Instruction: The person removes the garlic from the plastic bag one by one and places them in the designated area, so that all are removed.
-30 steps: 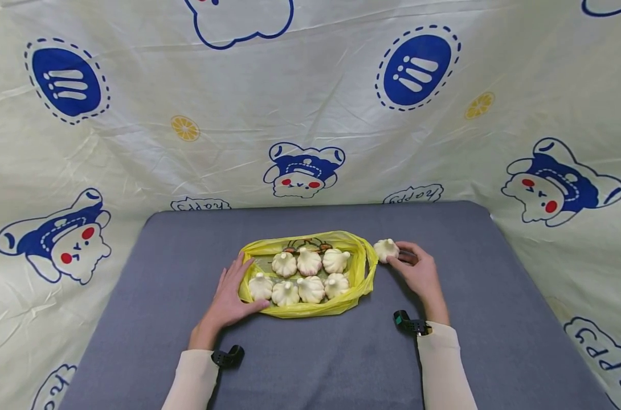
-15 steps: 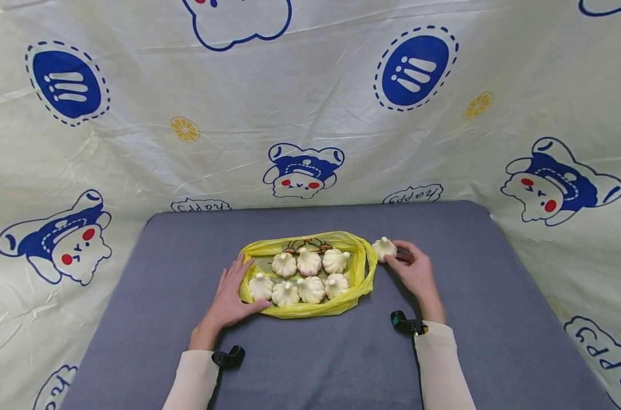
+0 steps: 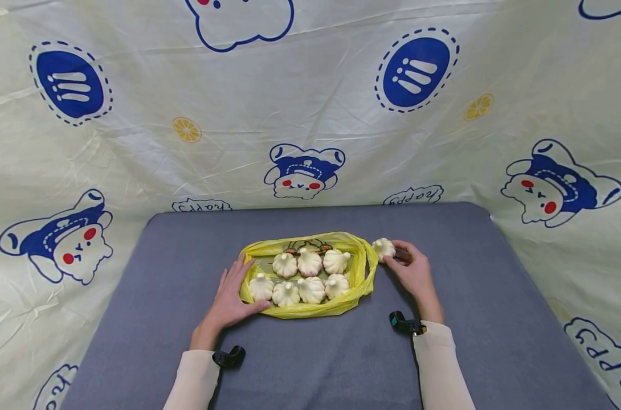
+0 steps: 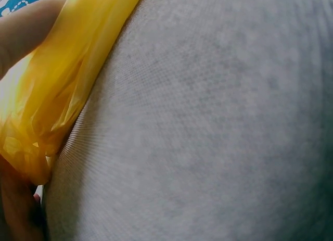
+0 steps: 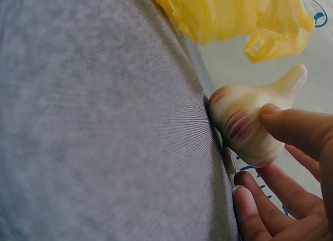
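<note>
My left hand (image 3: 231, 293) lies spread against the left end of a yellow plastic bag (image 3: 310, 310), thumb along the front rim and fingers along the side. Inside the bag, several white garlic bulbs (image 3: 310, 289) stand in two rows. In the left wrist view, the thumb and fingers touch the yellow plastic (image 4: 62, 79). Just right of the bag, my right hand (image 3: 414, 275) holds another garlic bulb (image 3: 383, 249) between thumb and fingers. In the right wrist view, that purple-streaked bulb (image 5: 247, 116) has its base right at the tabletop, stem pointing up.
A grey cloth-covered table (image 3: 321, 364) carries everything. Behind it and at both sides hangs a pale curtain (image 3: 310, 97) with blue cartoon prints. Black wrist straps (image 3: 405, 323) with cameras sit on both wrists.
My right hand has shifted slightly left with its garlic bulb, closer to the bag's right end. The left hand, the bag and the bulbs inside stay put.
</note>
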`<state>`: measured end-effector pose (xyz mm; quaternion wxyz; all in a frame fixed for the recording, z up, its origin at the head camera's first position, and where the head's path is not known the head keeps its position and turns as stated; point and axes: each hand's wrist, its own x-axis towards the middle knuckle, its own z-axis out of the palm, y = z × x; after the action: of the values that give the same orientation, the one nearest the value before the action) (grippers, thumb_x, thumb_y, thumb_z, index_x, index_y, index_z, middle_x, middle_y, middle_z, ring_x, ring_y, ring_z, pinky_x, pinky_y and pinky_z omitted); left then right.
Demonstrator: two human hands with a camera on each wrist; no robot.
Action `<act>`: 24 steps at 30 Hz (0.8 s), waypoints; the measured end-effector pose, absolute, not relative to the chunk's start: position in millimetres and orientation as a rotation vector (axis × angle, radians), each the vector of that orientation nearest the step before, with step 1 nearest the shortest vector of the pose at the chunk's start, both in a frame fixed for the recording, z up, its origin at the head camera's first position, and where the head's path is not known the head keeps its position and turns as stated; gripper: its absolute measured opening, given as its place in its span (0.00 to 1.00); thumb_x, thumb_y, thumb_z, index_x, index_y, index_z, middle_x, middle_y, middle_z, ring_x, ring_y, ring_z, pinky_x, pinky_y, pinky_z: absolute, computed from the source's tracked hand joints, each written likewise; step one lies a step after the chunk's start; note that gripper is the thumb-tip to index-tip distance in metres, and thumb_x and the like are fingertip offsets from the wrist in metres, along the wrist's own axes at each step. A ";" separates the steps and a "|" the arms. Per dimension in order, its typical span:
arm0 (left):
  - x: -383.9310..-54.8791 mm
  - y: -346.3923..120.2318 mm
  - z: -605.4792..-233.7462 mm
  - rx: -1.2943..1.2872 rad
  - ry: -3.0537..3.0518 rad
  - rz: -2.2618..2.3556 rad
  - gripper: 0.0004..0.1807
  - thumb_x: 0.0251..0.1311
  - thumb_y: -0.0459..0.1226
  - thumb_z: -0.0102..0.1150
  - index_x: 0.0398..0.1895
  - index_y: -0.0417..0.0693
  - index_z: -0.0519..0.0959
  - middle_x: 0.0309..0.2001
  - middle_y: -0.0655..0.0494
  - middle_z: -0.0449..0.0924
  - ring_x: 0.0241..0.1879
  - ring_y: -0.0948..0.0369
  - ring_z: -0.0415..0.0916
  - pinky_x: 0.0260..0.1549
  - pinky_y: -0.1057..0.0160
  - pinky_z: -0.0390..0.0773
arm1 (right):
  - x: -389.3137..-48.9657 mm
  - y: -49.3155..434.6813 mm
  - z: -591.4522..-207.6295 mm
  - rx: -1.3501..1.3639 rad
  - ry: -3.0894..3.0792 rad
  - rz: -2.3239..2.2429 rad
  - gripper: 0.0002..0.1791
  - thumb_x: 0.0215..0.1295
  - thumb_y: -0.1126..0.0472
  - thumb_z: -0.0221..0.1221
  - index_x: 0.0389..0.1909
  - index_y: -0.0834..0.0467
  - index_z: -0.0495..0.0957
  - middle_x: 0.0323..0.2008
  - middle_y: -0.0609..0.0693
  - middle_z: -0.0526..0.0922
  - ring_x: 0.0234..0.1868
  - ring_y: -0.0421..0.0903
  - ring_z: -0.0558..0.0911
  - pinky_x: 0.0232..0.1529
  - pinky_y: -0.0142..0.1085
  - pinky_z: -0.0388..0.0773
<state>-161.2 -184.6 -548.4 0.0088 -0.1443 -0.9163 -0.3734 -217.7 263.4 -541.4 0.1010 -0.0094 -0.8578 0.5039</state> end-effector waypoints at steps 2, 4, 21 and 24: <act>-161.5 -184.4 -547.9 -0.453 -2.859 -1.170 0.60 0.48 0.60 0.73 0.81 0.46 0.57 0.84 0.42 0.41 0.81 0.36 0.41 0.78 0.35 0.35 | -218.0 263.2 -541.3 -0.036 -2.533 1.492 0.26 0.69 0.60 0.67 0.65 0.64 0.75 0.62 0.66 0.79 0.62 0.63 0.81 0.42 0.13 0.70; -161.9 -184.2 -547.6 -0.454 -2.856 -1.172 0.60 0.48 0.60 0.73 0.81 0.46 0.57 0.84 0.42 0.41 0.81 0.36 0.41 0.78 0.35 0.35 | -218.2 263.3 -540.9 -0.036 -2.532 1.501 0.26 0.69 0.61 0.67 0.65 0.64 0.75 0.63 0.66 0.79 0.62 0.63 0.81 0.43 0.13 0.70; -164.7 -184.9 -550.0 -0.468 -2.851 -1.189 0.61 0.47 0.59 0.75 0.82 0.47 0.56 0.84 0.44 0.40 0.81 0.37 0.41 0.78 0.35 0.35 | -216.2 266.7 -532.7 -0.037 -2.581 1.485 0.29 0.70 0.58 0.66 0.68 0.64 0.72 0.65 0.65 0.77 0.65 0.64 0.78 0.52 0.28 0.79; -163.8 -186.1 -549.8 -0.473 -2.844 -1.211 0.62 0.46 0.58 0.76 0.82 0.47 0.55 0.84 0.43 0.39 0.82 0.39 0.41 0.77 0.34 0.35 | -213.9 265.5 -526.7 -0.030 -2.604 1.438 0.31 0.70 0.58 0.66 0.70 0.63 0.70 0.68 0.65 0.74 0.68 0.65 0.75 0.60 0.49 0.79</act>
<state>-163.8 -186.1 -549.8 0.0073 -0.1513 -0.9094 -0.3873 -213.9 265.5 -526.7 0.0833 -0.0101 -0.8723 0.4817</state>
